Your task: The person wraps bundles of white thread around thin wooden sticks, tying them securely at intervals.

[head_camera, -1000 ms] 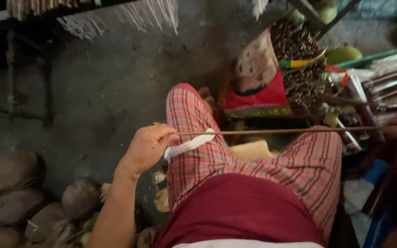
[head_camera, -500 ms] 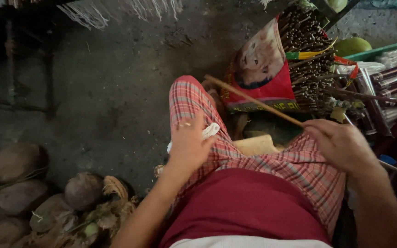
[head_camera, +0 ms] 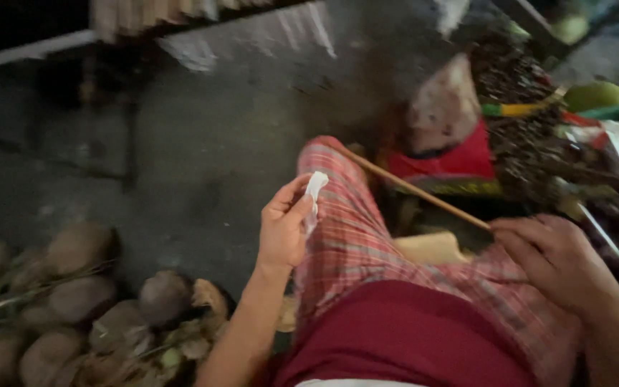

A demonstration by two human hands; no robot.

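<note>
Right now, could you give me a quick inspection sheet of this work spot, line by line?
Surface: dark concrete floor, dim and blurred; the person sits with a checked cloth over the knee.
Job's things: a thin wooden stick lying across the knee; a small white strip.
Clutter: brown coconut husks heaped at lower left; a red bag with a bundle of dark sticks beside it; a green round fruit.
Hands: left hand pinches the white strip; right hand grips the stick's near end.
Cables: nothing seen.
Surroundings: a bench edge or shelf at the top, too blurred to tell.
</note>
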